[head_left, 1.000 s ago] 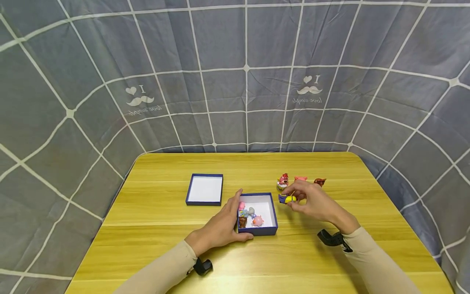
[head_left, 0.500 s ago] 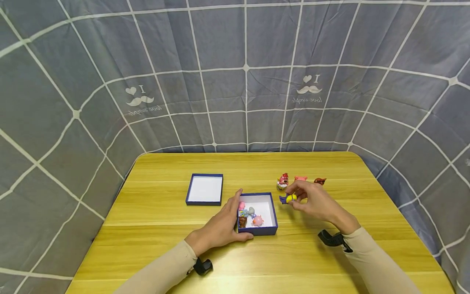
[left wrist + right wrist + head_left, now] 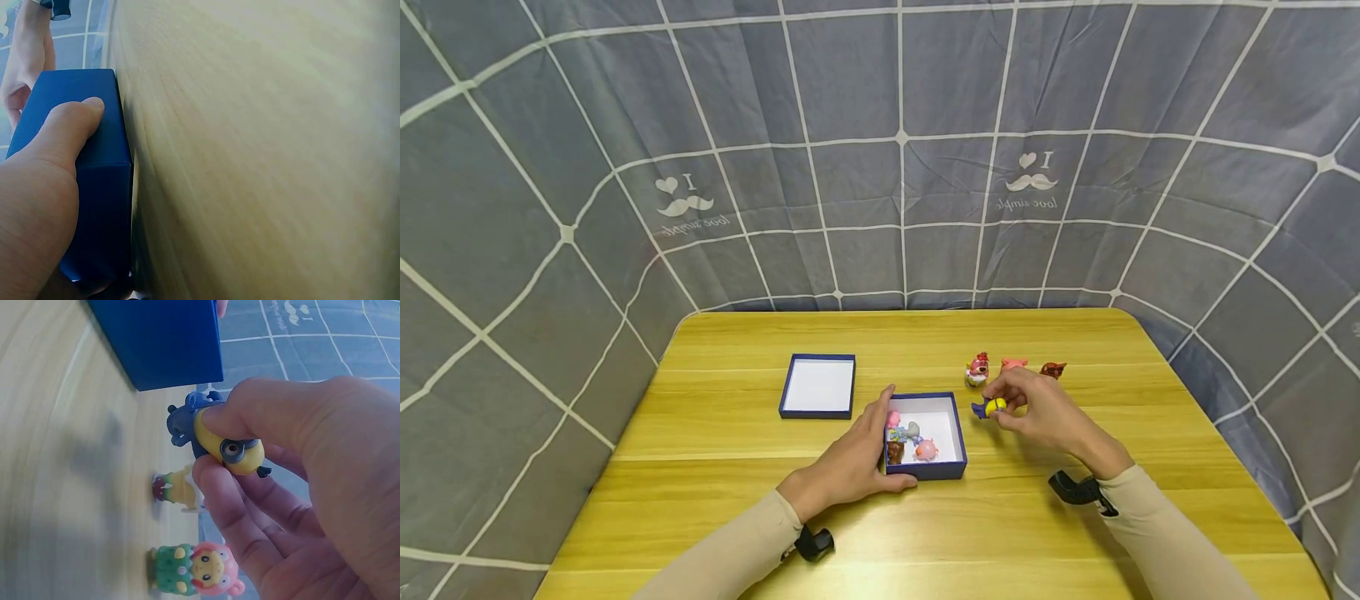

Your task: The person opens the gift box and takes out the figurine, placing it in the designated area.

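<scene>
My left hand [image 3: 847, 467] holds the dark blue open box [image 3: 927, 472] at its left side. In the left wrist view, the thumb [image 3: 75, 122] lies on the outside of one box wall. Inside the box lie several small figures, among them a pink one [image 3: 927, 451], a brown one [image 3: 896, 452] and a grey and blue one [image 3: 913, 431]. Right of the box, my right hand [image 3: 1037, 408] pinches a yellow and blue Minion figure [image 3: 228, 447] between thumb and fingers, above the table. The figure is tilted on its side, its goggled eye showing in the right wrist view.
Beyond the right hand stand a red and white figure [image 3: 977, 370], a pink-topped figure [image 3: 1013, 364] and a reddish-brown figure [image 3: 1053, 370]. The box lid [image 3: 818, 387] lies upturned, white inside, at the back left of the wooden table [image 3: 715, 433]. A grey checked curtain [image 3: 865, 183] surrounds the table.
The Minion figure has turned slightly in my right fingers, showing more yellow, and shifted a touch to the right. The left hand and the box have stayed in place.
</scene>
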The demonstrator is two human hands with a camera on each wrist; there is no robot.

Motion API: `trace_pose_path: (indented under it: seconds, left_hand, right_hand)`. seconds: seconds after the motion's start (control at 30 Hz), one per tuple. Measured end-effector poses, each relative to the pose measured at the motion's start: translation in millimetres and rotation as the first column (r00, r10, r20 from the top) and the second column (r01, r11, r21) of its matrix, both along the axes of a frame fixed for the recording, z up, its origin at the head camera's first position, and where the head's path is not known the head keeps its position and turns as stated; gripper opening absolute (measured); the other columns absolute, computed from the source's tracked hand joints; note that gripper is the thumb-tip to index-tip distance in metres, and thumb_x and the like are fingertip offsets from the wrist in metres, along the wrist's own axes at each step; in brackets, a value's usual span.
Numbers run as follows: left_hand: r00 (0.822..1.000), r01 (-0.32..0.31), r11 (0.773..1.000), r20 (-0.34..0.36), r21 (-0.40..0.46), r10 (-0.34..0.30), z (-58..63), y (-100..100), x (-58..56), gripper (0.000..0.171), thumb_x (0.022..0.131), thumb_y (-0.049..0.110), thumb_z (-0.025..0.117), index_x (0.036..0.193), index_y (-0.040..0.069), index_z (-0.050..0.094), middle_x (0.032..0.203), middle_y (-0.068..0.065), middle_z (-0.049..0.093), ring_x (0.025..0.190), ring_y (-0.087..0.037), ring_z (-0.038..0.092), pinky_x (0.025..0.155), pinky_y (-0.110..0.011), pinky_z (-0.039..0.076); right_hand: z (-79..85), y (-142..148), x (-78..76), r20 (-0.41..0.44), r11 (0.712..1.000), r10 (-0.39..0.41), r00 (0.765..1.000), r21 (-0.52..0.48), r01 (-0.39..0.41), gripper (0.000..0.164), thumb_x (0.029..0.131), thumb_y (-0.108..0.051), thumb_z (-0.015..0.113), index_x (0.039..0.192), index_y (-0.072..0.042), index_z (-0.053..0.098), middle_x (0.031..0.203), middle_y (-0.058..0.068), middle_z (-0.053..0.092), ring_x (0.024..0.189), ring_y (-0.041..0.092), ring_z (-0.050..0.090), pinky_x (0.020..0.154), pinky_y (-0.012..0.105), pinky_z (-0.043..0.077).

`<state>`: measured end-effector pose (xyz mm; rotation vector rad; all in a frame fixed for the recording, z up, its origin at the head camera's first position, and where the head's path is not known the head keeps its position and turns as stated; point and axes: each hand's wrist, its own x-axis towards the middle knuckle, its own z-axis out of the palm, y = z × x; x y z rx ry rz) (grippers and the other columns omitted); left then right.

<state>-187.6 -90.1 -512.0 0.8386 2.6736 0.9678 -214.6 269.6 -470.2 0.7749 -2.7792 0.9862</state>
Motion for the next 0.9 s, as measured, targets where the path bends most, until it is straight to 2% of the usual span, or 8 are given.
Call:
trace_pose_path:
  seconds: [0.43,0.9]
  left_hand:
    - [1.000,-0.005,1.000,0.005,0.001,0.005,0.9,2.5,-2.8,0.142,0.095,0.055,0.097,0.187,0.005,0.002,0.184,-0.031,0.037,0.165,-0.042,0.051,0.135,-0.061,0.049]
    - [1.000,-0.013,1.000,0.010,-0.001,0.013,2.3,5.9,-4.5,0.142,0.095,0.054,0.098,0.187,0.005,0.002,0.184,-0.031,0.036,0.164,-0.043,0.052,0.135,-0.060,0.049]
  right_hand:
    - [-7.3,-1.2,-6.8,0.018,1.000,-0.021,1.000,0.020,0.021,0.024,0.095,0.000,0.094,0.111,-0.014,0.082,0.108,-0.003,0.081,0.089,0.004,0.069,0.080,0.027,0.062]
    - [-12.7,-2.2,-12.7,0.024,0.999,-0.036,0.999,0.036,0.035,0.024,0.093,-0.001,0.097,0.107,-0.014,0.082,0.103,-0.003,0.077,0.085,0.004,0.066,0.075,0.025,0.059]
